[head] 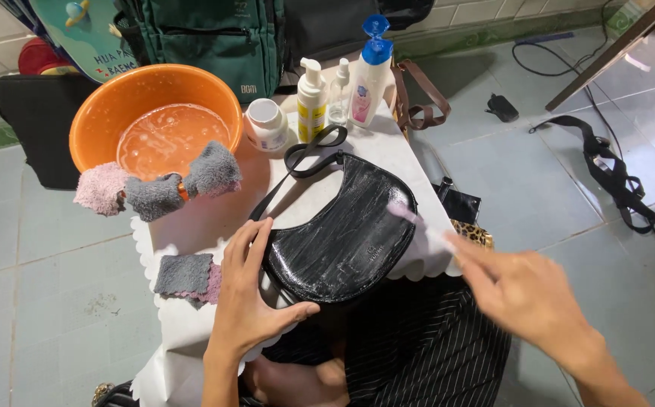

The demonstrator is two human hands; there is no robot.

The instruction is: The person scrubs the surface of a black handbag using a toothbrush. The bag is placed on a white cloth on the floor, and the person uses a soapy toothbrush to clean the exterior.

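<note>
We steady the soft, wet-slick black bag (346,230) on the table (192,226) with the left hand (252,290) spread flat on its edge, while the right hand (523,290) grips a brush (418,218)

We seem to be in a home, on a tiled floor (553,188) by a tiled wall: a small cloth-covered surface (214,218), an orange basin (116,98) of soapy water, backpacks (214,38) far against the wall.
</note>
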